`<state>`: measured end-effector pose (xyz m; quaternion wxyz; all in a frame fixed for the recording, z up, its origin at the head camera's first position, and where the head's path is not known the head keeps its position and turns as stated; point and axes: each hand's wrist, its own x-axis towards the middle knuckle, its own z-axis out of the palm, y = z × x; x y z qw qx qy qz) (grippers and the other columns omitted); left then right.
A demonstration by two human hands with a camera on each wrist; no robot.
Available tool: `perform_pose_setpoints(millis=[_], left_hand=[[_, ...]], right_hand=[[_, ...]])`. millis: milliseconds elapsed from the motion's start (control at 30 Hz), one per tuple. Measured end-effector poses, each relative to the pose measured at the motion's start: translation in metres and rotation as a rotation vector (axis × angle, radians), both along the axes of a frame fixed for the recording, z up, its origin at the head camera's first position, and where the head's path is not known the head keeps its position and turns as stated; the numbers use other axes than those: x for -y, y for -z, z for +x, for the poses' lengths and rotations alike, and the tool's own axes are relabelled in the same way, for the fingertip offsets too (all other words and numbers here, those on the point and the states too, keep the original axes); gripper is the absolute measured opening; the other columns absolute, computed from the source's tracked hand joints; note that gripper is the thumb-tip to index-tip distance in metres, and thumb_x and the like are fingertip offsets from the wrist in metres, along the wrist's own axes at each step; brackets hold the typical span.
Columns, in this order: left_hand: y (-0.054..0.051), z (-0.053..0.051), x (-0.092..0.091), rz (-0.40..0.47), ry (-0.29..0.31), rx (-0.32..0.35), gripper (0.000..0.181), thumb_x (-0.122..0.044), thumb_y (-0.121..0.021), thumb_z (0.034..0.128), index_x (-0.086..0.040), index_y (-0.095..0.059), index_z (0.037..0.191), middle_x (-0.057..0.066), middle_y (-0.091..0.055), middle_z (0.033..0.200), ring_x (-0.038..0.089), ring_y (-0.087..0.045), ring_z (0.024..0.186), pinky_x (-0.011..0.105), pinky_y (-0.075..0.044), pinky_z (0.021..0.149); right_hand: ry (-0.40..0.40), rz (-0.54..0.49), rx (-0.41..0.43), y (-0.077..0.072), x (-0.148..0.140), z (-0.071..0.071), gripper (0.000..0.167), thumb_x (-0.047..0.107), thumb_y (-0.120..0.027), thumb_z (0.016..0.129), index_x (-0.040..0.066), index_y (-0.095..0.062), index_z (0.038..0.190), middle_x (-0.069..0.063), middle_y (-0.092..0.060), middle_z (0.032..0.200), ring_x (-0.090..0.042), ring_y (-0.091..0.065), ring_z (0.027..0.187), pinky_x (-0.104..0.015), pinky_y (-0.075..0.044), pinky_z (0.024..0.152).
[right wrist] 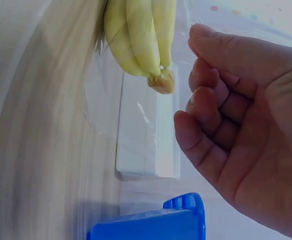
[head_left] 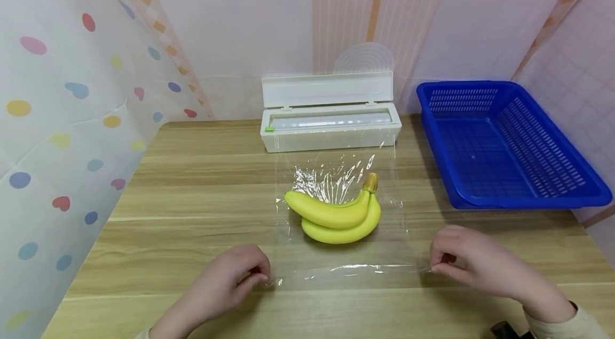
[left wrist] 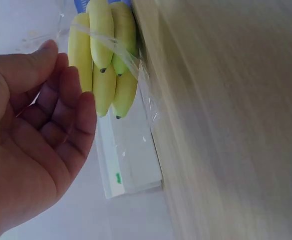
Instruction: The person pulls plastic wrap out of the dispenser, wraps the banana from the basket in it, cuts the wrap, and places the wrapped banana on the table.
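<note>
A bunch of yellow bananas [head_left: 338, 216] lies on a sheet of clear plastic film [head_left: 346, 273], its stem toward the back right. The film runs back to a white dispenser box [head_left: 331, 140] with its lid up and a roll inside. My left hand [head_left: 226, 283] pinches the film's near left corner between thumb and fingertip; my right hand [head_left: 480, 264] pinches the near right corner. In the left wrist view the left hand [left wrist: 41, 120] has its fingers curled beside the bananas [left wrist: 103, 65]. The right wrist view shows the right hand [right wrist: 245, 110] near the banana stem [right wrist: 161, 81].
A blue plastic basket [head_left: 523, 203] stands on the wooden table [head_left: 192, 195] at the back right. Patterned cloth [head_left: 240, 18] hangs behind the table and along both sides. A dark object [head_left: 504, 330] shows at the bottom edge near my right sleeve.
</note>
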<state>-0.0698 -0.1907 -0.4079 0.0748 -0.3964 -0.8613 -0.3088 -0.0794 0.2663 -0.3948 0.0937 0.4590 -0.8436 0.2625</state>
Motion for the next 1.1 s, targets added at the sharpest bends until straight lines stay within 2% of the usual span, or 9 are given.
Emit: perform_pose_setpoints(millis=[100, 233, 333, 433, 533, 600, 800, 900, 1100], left_hand=[[-0.002, 0.000, 0.000, 0.037, -0.011, -0.015, 0.028, -0.006, -0.078, 0.0803, -0.026, -0.059, 0.086, -0.019, -0.056, 0.086, -0.001, -0.051, 0.078, 0.019, -0.047, 0.066], [-0.004, -0.003, 0.001, 0.105, 0.003, -0.057, 0.030, -0.001, -0.078, 0.0776, -0.023, -0.060, 0.087, -0.016, -0.058, 0.086, 0.002, -0.053, 0.077, 0.016, -0.044, 0.068], [-0.006, -0.006, 0.003, 0.138, 0.020, -0.100, 0.023, -0.003, -0.075, 0.0814, -0.020, -0.061, 0.088, -0.013, -0.059, 0.086, 0.004, -0.054, 0.077, 0.016, -0.043, 0.070], [-0.011, -0.006, 0.003, 0.145, 0.012, -0.126, 0.009, -0.018, -0.068, 0.0934, -0.019, -0.061, 0.088, -0.012, -0.059, 0.087, 0.005, -0.054, 0.079, 0.016, -0.043, 0.072], [-0.017, -0.006, 0.002, 0.152, -0.004, -0.142, 0.018, -0.030, -0.056, 0.1010, -0.019, -0.061, 0.088, -0.012, -0.059, 0.087, 0.006, -0.055, 0.080, 0.016, -0.043, 0.074], [-0.020, -0.005, 0.002, 0.160, -0.011, -0.152, 0.023, -0.033, -0.052, 0.1026, -0.019, -0.061, 0.087, -0.013, -0.059, 0.087, 0.006, -0.054, 0.081, 0.016, -0.043, 0.075], [-0.025, -0.008, 0.000, 0.235, 0.012, -0.252, 0.022, -0.029, -0.054, 0.1028, -0.016, -0.062, 0.087, -0.012, -0.059, 0.087, 0.006, -0.054, 0.079, 0.018, -0.043, 0.073], [-0.027, -0.010, -0.001, 0.248, 0.007, -0.263, 0.021, -0.027, -0.054, 0.1028, -0.014, -0.062, 0.088, -0.010, -0.060, 0.087, 0.007, -0.054, 0.078, 0.019, -0.044, 0.073], [-0.031, -0.014, -0.003, 0.224, -0.041, -0.242, 0.024, -0.028, -0.052, 0.1032, -0.013, -0.063, 0.089, -0.007, -0.060, 0.085, 0.008, -0.055, 0.077, 0.017, -0.046, 0.073]], right_hand=[[0.016, -0.016, -0.008, -0.003, -0.001, 0.000, 0.015, 0.038, -0.058, 0.099, 0.029, -0.057, 0.086, 0.022, -0.051, 0.085, 0.005, -0.047, 0.076, -0.009, -0.038, 0.064], [0.034, -0.026, -0.036, -0.008, -0.002, 0.000, 0.017, 0.040, -0.055, 0.099, 0.029, -0.056, 0.086, 0.022, -0.050, 0.084, 0.004, -0.047, 0.075, -0.009, -0.038, 0.065], [0.046, -0.032, -0.067, -0.012, -0.002, -0.001, 0.019, 0.041, -0.053, 0.100, 0.029, -0.056, 0.086, 0.022, -0.049, 0.083, 0.004, -0.046, 0.074, -0.009, -0.038, 0.064], [0.046, -0.046, -0.094, -0.015, 0.000, -0.001, 0.022, 0.042, -0.051, 0.101, 0.028, -0.057, 0.085, 0.020, -0.048, 0.082, 0.003, -0.046, 0.074, -0.010, -0.037, 0.063], [0.051, -0.046, -0.122, -0.019, 0.001, -0.002, 0.024, 0.043, -0.049, 0.101, 0.028, -0.057, 0.084, 0.021, -0.047, 0.082, 0.004, -0.045, 0.074, -0.010, -0.037, 0.064], [0.063, -0.037, -0.137, -0.023, 0.002, -0.003, 0.026, 0.044, -0.048, 0.102, 0.029, -0.057, 0.083, 0.022, -0.046, 0.082, 0.005, -0.044, 0.074, -0.009, -0.037, 0.065], [0.079, -0.036, -0.159, -0.030, 0.002, -0.005, 0.028, 0.044, -0.047, 0.103, 0.028, -0.057, 0.082, 0.024, -0.046, 0.084, 0.006, -0.044, 0.076, -0.010, -0.038, 0.068], [0.087, -0.053, -0.152, -0.033, 0.002, -0.007, 0.028, 0.044, -0.047, 0.103, 0.027, -0.058, 0.084, 0.023, -0.048, 0.084, 0.005, -0.045, 0.077, -0.011, -0.040, 0.068], [0.136, -0.094, -0.109, -0.037, 0.004, -0.014, 0.028, 0.043, -0.047, 0.103, 0.023, -0.058, 0.087, 0.019, -0.051, 0.085, 0.001, -0.048, 0.078, -0.014, -0.041, 0.070]])
